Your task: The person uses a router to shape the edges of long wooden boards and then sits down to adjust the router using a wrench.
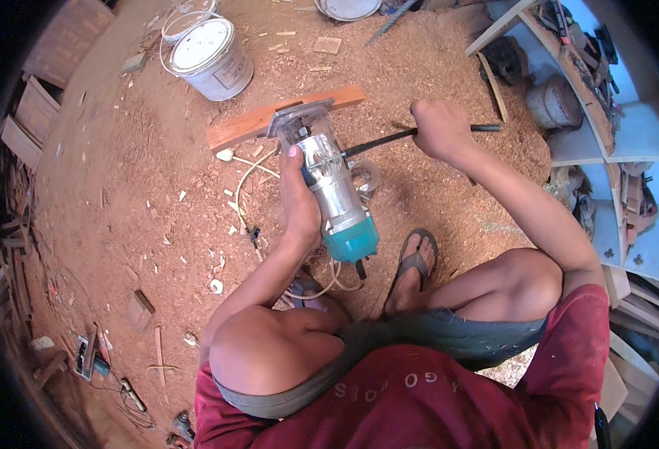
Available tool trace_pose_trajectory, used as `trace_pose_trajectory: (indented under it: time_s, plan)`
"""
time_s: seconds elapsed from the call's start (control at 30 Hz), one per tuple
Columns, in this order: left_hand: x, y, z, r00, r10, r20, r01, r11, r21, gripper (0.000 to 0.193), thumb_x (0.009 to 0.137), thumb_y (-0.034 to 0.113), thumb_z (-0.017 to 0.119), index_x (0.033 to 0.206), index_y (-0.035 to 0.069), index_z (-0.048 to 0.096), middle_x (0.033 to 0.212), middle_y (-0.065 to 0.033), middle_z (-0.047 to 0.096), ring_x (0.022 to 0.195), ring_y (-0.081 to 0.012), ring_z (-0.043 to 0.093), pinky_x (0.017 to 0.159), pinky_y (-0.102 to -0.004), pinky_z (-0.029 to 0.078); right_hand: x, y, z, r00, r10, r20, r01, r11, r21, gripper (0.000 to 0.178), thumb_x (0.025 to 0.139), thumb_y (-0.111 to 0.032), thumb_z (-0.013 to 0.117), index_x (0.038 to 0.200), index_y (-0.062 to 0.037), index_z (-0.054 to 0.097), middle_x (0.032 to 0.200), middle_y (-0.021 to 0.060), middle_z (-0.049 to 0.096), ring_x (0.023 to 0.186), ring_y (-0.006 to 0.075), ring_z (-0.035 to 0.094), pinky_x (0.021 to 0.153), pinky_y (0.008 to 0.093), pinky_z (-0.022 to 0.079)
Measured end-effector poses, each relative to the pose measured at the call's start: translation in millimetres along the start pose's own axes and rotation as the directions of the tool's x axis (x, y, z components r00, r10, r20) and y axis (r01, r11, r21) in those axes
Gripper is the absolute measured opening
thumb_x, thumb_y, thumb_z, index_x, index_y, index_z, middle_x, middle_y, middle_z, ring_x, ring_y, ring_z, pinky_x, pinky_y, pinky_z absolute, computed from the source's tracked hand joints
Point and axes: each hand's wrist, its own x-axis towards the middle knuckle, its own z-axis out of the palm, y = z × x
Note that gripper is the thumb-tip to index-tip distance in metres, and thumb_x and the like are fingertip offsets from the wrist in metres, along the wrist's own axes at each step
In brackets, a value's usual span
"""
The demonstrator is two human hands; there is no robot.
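My left hand (299,206) is wrapped around the silver body of a trim router (322,165) with a teal end cap. The router lies tilted, its clear base against an orange-brown wooden strip (239,129). My right hand (441,131) is closed around a long black rod-shaped tool (382,142), which sticks out on both sides of the fist. The near end of this tool meets the side of the router. A pale cord (241,194) runs loosely on the ground beside my left forearm.
A white lidded bucket (206,56) stands at the far left on shavings-covered ground. Shelves (606,135) with tools line the right side. Wood pieces (644,314) are stacked at the lower right. A small wood block (140,308) and power tools (90,355) lie at the left.
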Motion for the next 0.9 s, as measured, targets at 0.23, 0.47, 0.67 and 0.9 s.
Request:
trace_pose_trajectory:
  time_s: [0.23, 0.47, 0.67, 0.9]
  plan:
    - [-8.2, 28.4, 1.7, 0.988, -0.133, 0.077, 0.147, 0.966, -0.212, 0.065, 0.096, 0.063, 0.032, 0.111, 0.005, 0.058, 0.078, -0.0139, 0.066, 0.061, -0.0267, 0.066, 0.056, -0.0401, 0.057, -4.4, 2.7, 1.1, 0.961, 0.185, 0.206, -0.227, 0.106, 0.968, 0.041, 0.084, -0.017, 0.069, 0.118, 0.0042, 0.063, 0.099, 0.0114, 0.069, 0.094, 0.0184, 0.066, 0.082, 0.0336, 0.051]
    - [-5.3, 44.4, -29.9, 0.973, -0.093, 0.21, 0.143, 0.962, -0.235, 0.075, 0.092, 0.066, 0.033, 0.119, 0.0, 0.057, 0.091, -0.0194, 0.069, 0.069, -0.033, 0.07, 0.057, -0.0435, 0.059, -28.1, -2.1, -21.7, 0.807, -0.251, -0.535, 0.589, 0.417, 0.692, 0.027, 0.09, -0.008, 0.064, 0.116, -0.0022, 0.065, 0.095, 0.0082, 0.068, 0.086, 0.0219, 0.063, 0.079, 0.0353, 0.05]
    - [-12.2, 33.2, -53.7, 0.987, -0.073, 0.141, 0.094, 0.984, -0.149, 0.07, 0.096, 0.063, 0.034, 0.118, 0.001, 0.058, 0.091, -0.0126, 0.069, 0.072, -0.0211, 0.068, 0.063, -0.034, 0.058, -31.8, 14.9, -4.4, 0.454, -0.663, -0.595, 0.883, 0.425, 0.2, 0.035, 0.086, -0.006, 0.07, 0.121, -0.0059, 0.064, 0.098, 0.0118, 0.069, 0.088, 0.0286, 0.065, 0.079, 0.041, 0.053]
    - [-27.2, 35.9, -60.8, 0.975, -0.022, 0.22, 0.04, 0.996, -0.081, 0.063, 0.098, 0.058, 0.04, 0.121, 0.002, 0.055, 0.096, -0.0103, 0.067, 0.08, -0.0174, 0.066, 0.07, -0.0324, 0.056, -34.9, 17.9, -9.5, 0.374, -0.789, -0.487, 0.87, 0.481, -0.11, 0.041, 0.088, -0.018, 0.057, 0.128, -0.0179, 0.064, 0.11, 0.0018, 0.067, 0.097, 0.023, 0.063, 0.088, 0.0383, 0.051]
